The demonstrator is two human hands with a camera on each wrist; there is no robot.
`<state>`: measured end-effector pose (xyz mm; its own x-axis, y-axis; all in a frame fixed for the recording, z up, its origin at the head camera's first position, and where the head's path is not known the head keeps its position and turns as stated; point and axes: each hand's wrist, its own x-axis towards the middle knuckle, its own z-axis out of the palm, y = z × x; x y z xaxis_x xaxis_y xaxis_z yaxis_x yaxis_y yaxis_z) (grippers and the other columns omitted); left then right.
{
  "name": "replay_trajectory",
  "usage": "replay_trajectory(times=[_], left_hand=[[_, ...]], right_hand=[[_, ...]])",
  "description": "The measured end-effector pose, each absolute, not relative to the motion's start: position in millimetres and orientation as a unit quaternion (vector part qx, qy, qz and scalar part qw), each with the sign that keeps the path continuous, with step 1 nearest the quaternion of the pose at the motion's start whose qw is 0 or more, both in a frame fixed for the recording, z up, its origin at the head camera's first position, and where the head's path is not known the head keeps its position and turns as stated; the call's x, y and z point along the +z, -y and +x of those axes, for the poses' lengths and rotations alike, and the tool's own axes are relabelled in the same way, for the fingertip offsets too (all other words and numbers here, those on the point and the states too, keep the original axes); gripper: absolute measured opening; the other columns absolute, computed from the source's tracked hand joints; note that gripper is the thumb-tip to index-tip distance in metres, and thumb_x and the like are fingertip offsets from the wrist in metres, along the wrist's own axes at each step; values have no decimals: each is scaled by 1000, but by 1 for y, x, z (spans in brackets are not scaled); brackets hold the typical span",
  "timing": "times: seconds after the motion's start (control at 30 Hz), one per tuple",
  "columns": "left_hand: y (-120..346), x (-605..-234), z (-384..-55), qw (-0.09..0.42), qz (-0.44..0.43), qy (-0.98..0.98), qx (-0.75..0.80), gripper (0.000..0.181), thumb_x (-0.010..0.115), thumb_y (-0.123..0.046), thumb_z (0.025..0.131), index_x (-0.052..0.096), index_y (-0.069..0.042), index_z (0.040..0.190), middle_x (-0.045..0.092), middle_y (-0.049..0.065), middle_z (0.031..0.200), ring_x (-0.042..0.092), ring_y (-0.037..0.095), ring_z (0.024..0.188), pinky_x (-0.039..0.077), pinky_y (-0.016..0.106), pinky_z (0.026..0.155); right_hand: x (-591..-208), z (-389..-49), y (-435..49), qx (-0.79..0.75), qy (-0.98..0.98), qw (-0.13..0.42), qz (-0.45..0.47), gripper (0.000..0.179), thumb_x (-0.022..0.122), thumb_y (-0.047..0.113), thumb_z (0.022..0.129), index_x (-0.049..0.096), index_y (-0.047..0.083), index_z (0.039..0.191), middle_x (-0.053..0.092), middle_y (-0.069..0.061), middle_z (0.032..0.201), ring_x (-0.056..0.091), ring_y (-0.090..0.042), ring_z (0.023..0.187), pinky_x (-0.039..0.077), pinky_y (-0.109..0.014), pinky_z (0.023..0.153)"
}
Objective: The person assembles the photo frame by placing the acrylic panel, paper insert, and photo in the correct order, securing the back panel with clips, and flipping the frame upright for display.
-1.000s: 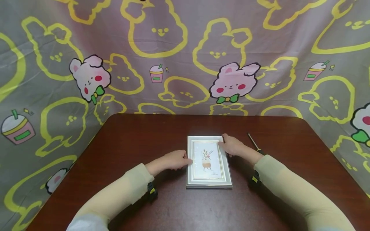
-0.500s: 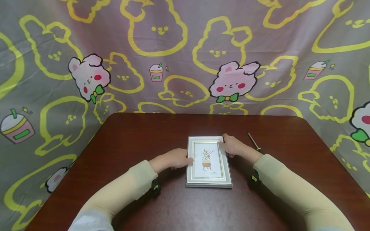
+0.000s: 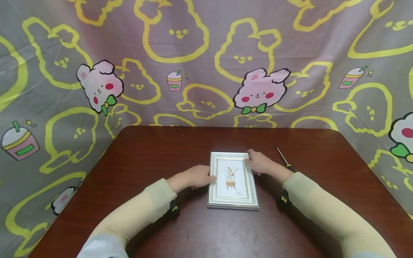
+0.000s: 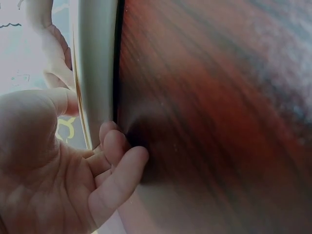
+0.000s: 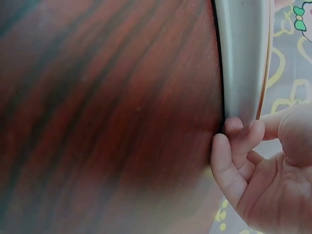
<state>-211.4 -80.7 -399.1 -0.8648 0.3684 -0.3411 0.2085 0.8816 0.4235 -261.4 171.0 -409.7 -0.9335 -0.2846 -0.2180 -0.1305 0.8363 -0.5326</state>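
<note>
A white picture frame [image 3: 212,195] with thin gold trim lies face up on the table, showing a print of a potted plant. My left hand [image 3: 196,176] grips its left side, thumb over the top face and fingers against the outer edge. In the left wrist view the fingertips of the left hand [image 4: 87,156] reach the lower edge of the frame's side [image 4: 96,58]. On the upper right side, my right hand [image 3: 258,162] holds the frame the same way. The right wrist view has the fingers of the right hand [image 5: 263,161] curled at the side wall [image 5: 241,58].
A screwdriver [image 3: 284,157] with a dark and yellow handle lies right of the frame, its handle end partly hidden by the right forearm. The brown wooden table [image 3: 161,143] meets a patterned curtain [image 3: 200,43] at the back and sides.
My left hand has shifted slightly up along the frame's left edge and its fingers have settled round it. The right hand and the frame stay almost where they were.
</note>
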Motion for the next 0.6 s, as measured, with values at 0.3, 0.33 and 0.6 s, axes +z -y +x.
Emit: replay_trajectory(times=[0.3, 0.33, 0.6], left_hand=[[82, -402, -212, 210, 159, -942, 209, 23, 54, -31, 96, 55, -10, 87, 55, 6, 66, 56, 20, 51, 49, 32, 44], [83, -402, -212, 210, 160, -940, 215, 23, 54, -31, 96, 54, -9, 86, 55, 6, 65, 56, 20, 50, 49, 32, 44], [95, -403, -208, 216, 150, -923, 282, 36, 58, -40, 96, 50, -8, 81, 55, 7, 58, 55, 18, 46, 49, 31, 42]], right_hand=[[-409, -259, -179, -288, -936, 155, -131, 53, 48, 15, 101, 27, -10, 143, 54, -9, 57, 53, -18, 43, 47, -32, 44], [-408, -259, -180, -288, -935, 157, -136, 54, 49, 15, 101, 27, -10, 144, 54, -9, 57, 53, -18, 43, 47, -32, 44], [-396, -250, -193, -303, -923, 168, -166, 58, 51, 20, 101, 25, -5, 146, 61, -6, 67, 57, -20, 51, 46, -33, 50]])
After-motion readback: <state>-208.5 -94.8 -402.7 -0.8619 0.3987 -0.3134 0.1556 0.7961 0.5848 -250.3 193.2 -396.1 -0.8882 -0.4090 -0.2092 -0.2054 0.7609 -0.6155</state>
